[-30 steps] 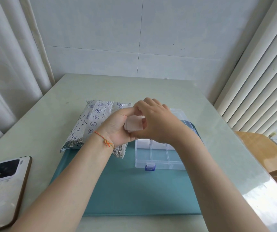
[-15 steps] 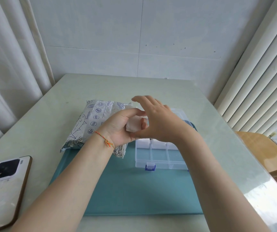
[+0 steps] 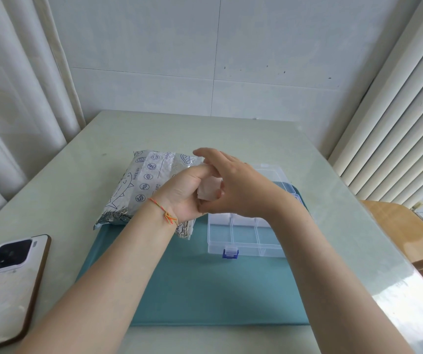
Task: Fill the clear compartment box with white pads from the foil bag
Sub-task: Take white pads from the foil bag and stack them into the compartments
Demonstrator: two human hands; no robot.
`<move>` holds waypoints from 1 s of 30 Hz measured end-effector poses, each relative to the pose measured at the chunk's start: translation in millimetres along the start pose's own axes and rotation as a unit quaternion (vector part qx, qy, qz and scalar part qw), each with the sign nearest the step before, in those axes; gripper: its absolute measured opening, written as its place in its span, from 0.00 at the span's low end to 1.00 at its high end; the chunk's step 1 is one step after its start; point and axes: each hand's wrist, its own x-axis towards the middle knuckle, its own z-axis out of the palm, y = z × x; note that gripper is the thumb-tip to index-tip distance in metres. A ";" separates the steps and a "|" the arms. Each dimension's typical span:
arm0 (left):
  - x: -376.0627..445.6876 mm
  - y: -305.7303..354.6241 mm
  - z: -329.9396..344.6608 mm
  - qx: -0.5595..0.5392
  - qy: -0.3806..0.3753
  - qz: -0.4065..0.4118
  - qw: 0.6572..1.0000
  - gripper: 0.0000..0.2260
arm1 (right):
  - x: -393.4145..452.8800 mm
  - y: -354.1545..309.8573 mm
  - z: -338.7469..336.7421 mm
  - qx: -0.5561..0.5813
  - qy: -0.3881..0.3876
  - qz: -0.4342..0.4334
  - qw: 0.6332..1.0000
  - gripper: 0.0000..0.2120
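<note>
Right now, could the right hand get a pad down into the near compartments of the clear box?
Probably yes. The right hand hovers just above the clear box, whose near compartments show open, nothing over them. The white pads sit between both hands.

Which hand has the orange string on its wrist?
The left hand, the one in front of the foil bag. The right hand, above the clear box, has a bare wrist.

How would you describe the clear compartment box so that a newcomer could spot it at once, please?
Find the teal mat on the pale table. At its far right lies the clear compartment box, right of the foil bag. Only it is see-through, with a blue latch.
</note>
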 end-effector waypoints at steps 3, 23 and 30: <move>0.1 -1.4 -1.6 0.020 0.022 0.000 1.000 0.04 | 0.4 -3.1 -1.6 0.020 0.011 -0.003 1.000 0.37; -1.2 -2.6 1.9 0.129 0.036 0.030 0.990 0.10 | -3.1 7.3 -15.6 0.085 -0.020 0.061 0.994 0.31; -1.4 -6.7 4.4 0.237 0.055 0.066 0.968 0.19 | 4.4 9.9 -9.0 0.204 0.053 0.138 0.968 0.13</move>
